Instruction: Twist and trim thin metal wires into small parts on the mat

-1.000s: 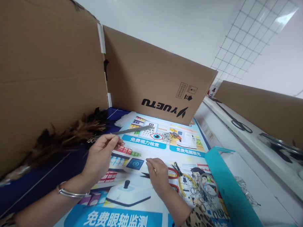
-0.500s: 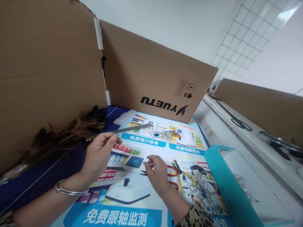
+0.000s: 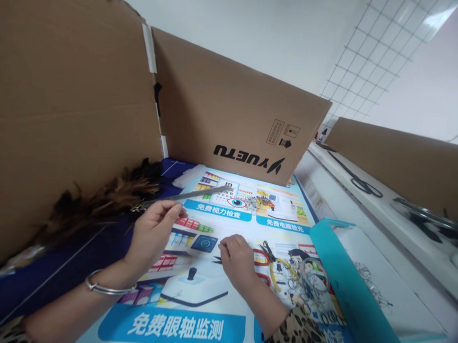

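Note:
My left hand (image 3: 151, 236) is raised over the poster-covered table, thumb and fingertips pressed together; whatever they pinch is too fine to make out. Just beyond its fingertips lies a long thin grey bundle of strands (image 3: 203, 192). My right hand (image 3: 239, 262), also closed in a pinch, hovers a short way to the right, and its content cannot be seen. Beside the right hand are red-handled scissors (image 3: 262, 256), partly hidden by it, and a yellow-handled tool (image 3: 273, 275). A tangle of thin metal wire pieces (image 3: 305, 284) lies further right.
Brown and black feathers (image 3: 104, 199) line the left cardboard wall (image 3: 62, 85). Another cardboard panel (image 3: 224, 101) stands at the back. An opened turquoise-and-white box (image 3: 347, 280) with wire pieces sits at right. A small metallic pile (image 3: 256, 203) lies further back.
My right hand's fingers have curled in more tightly, closing the gap between thumb and forefinger. My left hand has barely shifted and stays pinched.

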`<state>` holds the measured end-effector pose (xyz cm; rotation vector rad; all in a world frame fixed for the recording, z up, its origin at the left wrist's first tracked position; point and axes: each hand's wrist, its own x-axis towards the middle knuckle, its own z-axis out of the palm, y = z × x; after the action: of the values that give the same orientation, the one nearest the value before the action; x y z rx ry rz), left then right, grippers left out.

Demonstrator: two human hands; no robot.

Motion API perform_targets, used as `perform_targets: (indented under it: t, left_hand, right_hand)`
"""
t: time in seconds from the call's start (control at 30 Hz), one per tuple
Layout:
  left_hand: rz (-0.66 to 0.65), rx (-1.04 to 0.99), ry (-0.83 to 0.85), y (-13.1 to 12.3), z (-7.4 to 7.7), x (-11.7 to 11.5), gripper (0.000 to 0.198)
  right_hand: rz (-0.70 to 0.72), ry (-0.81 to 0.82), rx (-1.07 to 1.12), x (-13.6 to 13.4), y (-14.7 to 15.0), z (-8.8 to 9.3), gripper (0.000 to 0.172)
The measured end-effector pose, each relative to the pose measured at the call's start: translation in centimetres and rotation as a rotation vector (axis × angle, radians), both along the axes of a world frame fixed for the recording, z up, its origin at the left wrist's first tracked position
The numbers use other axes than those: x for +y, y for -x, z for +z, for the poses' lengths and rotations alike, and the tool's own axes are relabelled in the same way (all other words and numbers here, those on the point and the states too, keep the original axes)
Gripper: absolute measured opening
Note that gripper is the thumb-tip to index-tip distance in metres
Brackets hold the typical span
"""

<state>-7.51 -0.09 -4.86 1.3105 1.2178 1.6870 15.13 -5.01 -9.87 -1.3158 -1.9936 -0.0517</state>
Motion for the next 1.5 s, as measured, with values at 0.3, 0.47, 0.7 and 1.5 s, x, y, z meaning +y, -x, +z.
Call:
perform_targets:
  t: [0.3,0.47,0.7,1.5]
  left_hand:
    - [-0.014,-0.033,0.037,0.0,-0.1,0.1,0.018]
    - [-0.029,-0.19,0.092,0.4,-0.8,1.3,0.023]
    - [-0.069,-0.325,0.156,0.8,-1.9,2.3,0.029]
    - [-0.03,-0.061,0.029,0.5,0.6,0.3,0.016]
  right_hand:
    - [0.009,-0.056,-0.189,-0.3,0.1,0.3,0.016]
    - [0.095,-0.147,-0.013,-0.4,0.1,1.3,0.018]
    - [0.185,-0.264,0.072,-1.4,0.8,2.9,0.018]
    - [0.063,0.014,-0.484,-0.7,0.5,1.0,0.018]
